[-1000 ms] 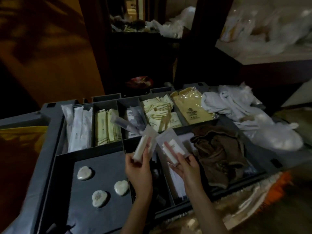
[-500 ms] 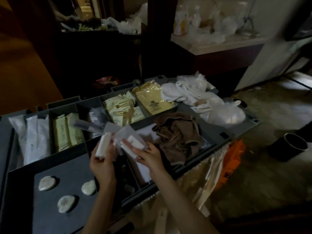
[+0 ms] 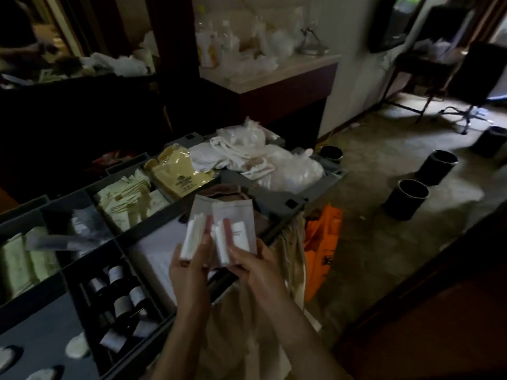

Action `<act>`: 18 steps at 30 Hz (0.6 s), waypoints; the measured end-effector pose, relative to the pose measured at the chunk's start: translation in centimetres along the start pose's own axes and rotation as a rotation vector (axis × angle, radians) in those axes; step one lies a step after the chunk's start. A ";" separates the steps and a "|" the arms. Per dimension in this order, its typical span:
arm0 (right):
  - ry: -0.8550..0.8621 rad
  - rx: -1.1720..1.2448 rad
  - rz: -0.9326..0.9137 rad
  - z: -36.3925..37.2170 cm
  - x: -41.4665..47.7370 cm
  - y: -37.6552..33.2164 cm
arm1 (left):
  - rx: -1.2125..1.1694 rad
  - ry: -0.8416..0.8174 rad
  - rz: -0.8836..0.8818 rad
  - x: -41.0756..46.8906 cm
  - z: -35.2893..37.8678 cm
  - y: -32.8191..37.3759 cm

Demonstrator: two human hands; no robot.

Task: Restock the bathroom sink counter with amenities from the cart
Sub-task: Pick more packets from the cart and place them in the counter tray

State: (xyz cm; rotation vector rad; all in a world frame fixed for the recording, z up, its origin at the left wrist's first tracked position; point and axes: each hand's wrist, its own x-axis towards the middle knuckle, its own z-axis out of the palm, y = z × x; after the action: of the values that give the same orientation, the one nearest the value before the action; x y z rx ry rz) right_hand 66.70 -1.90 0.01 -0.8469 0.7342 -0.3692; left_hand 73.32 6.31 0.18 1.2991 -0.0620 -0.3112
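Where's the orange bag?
In the head view, the orange bag is low at the cart's right-hand end, beside the beige cloth, with black bins on the floor further right.

Above the near edge of the cart (image 3: 277, 205), two hands side by side: left hand (image 3: 189, 272) gripping the left packet (image 3: 192, 237), right hand (image 3: 255, 270) at its 3 o'clock gripping the right packet (image 3: 237, 229), the packets just beside each other.

From the hands:
- At 8 o'clock, bottles (image 3: 120, 297) lying in a compartment, with soaps (image 3: 76, 349) further along on a flat section.
- At 10 o'clock, sachets (image 3: 129, 198) in a compartment.
- At 12, a pouch (image 3: 175, 171), with cloths (image 3: 247, 160) at its 3 o'clock on the cart's far end.
- At 3 o'clock, a bag (image 3: 321, 242) hanging at the cart's side.
- At 2, bins (image 3: 406, 198) on the floor.
- Far at 12, behind the cart, a counter (image 3: 274, 75).
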 end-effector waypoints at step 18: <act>0.667 0.123 -0.315 -26.5 -18.8 1.5 | 0.478 -0.983 -0.516 -21.0 15.7 -10.3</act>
State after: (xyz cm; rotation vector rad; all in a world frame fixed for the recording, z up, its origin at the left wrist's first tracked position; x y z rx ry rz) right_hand 34.64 -4.76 -4.69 -0.7213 1.1800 -0.9980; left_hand 47.80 -5.32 -2.64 1.5056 -0.6708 -1.4283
